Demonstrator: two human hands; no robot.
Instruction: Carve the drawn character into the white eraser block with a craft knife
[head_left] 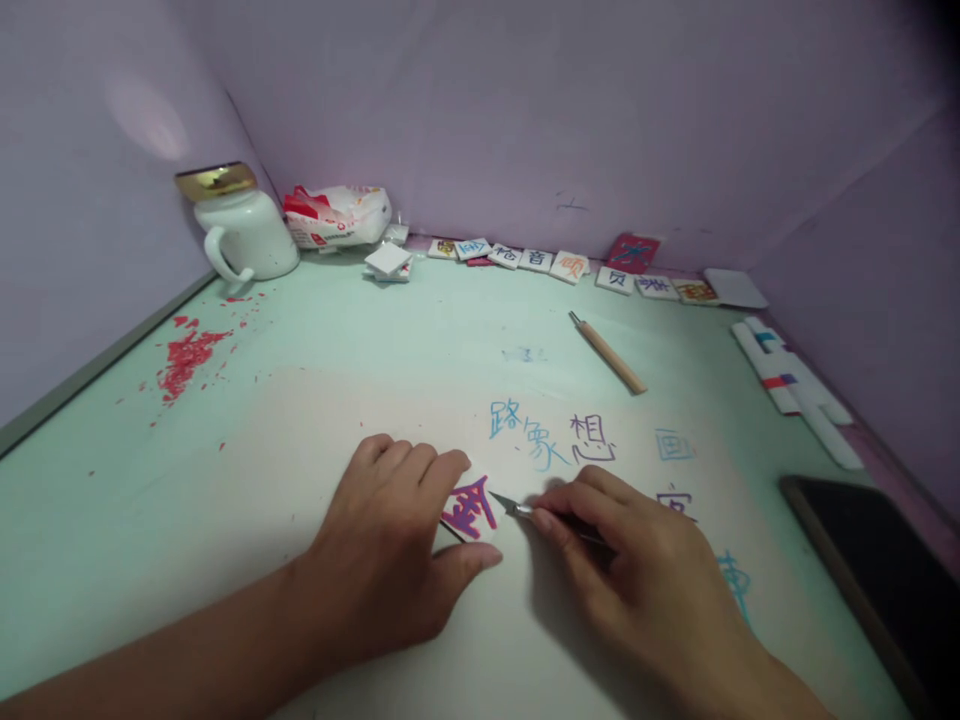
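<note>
My left hand grips a small white square tile on the table, thumb at its near edge and fingers over its far edge. A purple character edged in red is marked on the tile, partly covered by the hand. My right hand pinches a craft knife like a pen. The blade's tip points left, at the tile's right side; whether it touches the surface I cannot tell. Beyond my hands lies a wooden-handled carving tool, its metal end pointing away to the left.
A white mug with a gold lid and a tissue pack stand at the back left. Red shavings lie on the left. Several character tiles line the back wall. Markers and a dark phone-like slab lie right.
</note>
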